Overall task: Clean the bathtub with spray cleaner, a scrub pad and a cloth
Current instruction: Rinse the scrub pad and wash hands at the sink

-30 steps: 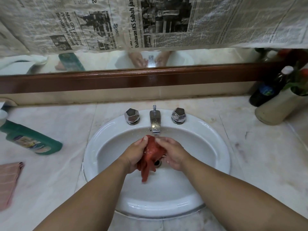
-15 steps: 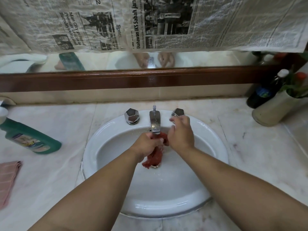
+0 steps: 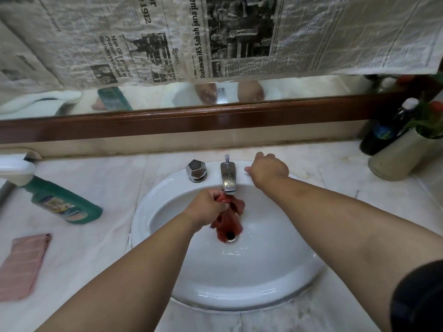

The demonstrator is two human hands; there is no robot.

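My left hand [image 3: 208, 209] grips a wet red cloth [image 3: 229, 219] under the chrome spout [image 3: 228, 174] of a white sink [image 3: 275, 291]; the cloth's lower end hangs over the drain. My right hand [image 3: 268, 170] reaches to the right tap knob and covers it, fingers curled round it. The left tap knob [image 3: 196, 169] is free. A green spray cleaner bottle [image 3: 60, 202] with a white trigger head lies on its side on the counter at left. A folded pink cloth [image 3: 22, 264] lies at the counter's left front.
A marble counter [image 3: 359, 212] surrounds the sink. A dark bottle [image 3: 386, 130] and a cream vase [image 3: 400, 159] with plants stand at the back right. A brown-framed mirror [image 3: 167, 123] runs along the back, its glass mostly covered with newspaper [image 3: 215, 37].
My right hand let go of the red cloth and moved up to the right tap knob. My left hand lifted the cloth up under the spout.
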